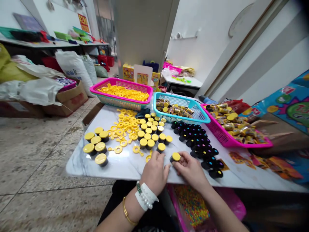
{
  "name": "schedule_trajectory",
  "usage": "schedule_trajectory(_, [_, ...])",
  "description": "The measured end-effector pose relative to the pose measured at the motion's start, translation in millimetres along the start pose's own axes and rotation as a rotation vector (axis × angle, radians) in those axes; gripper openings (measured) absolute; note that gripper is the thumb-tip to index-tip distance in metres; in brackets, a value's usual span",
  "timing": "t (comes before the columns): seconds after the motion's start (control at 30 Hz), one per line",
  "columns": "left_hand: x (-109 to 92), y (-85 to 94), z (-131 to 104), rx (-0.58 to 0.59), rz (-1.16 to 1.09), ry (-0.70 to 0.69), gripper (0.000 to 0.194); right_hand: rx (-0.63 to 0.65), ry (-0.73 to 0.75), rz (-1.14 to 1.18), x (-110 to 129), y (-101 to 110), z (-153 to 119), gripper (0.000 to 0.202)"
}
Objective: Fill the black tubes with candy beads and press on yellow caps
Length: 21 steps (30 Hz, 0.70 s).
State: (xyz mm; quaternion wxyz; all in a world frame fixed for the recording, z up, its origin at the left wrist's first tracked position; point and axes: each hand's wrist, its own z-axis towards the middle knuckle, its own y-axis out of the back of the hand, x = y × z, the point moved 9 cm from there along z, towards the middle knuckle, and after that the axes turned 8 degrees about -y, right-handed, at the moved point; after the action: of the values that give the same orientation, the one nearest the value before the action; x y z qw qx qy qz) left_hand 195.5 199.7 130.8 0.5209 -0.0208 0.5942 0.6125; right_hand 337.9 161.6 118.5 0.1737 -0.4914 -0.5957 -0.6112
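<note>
My right hand (191, 169) pinches a small black tub with a yellow lid (176, 157) between thumb and fingertips, just at or above the tabletop. Beside it, my left hand (154, 170) has its fingers bent downward and its thumb apart; nothing shows in it, though the fingertips are partly hidden. Right beyond those fingers stands another yellow-lidded tub (161, 147). A group of similar tubs (148, 129) stands upright farther back. Loose yellow plastic rings with small handles (125, 125) lie to their left, and more lidded tubs (96, 140) stand at the table's left.
Rows of black pieces with coloured dots (198, 138) lie on the right. Behind are a pink basket of yellow rings (93, 88), a blue basket (200, 111) and a pink basket (224, 138) of wrapped tubs. Below the table edge sits a pink-lined container of colourful bits (193, 206).
</note>
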Motion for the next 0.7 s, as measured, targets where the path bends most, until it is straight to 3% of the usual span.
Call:
schedule_trajectory(0.13, [6.3,-0.4,17.9,-0.006,0.034,0.033,0.022,-0.176,0.084,-0.27,24.4,2.2,28.9,0.009])
schedule_trajectory(0.37, [9.5,-1.4,43.3,-0.028,0.069,0.02,0.028,-0.306,0.066,-0.359,43.6,1.1,85.4,0.009])
schedule_trajectory(0.53, [7.4,-4.7,40.1,-0.001,0.102,0.018,0.041,-0.324,0.051,-0.369,51.5,-5.3,112.6,0.017])
schedule_trajectory(0.7, [2.7,-5.3,43.4,0.033,0.158,0.025,0.043,-0.285,0.05,-0.376,55.2,-5.4,122.4,0.024])
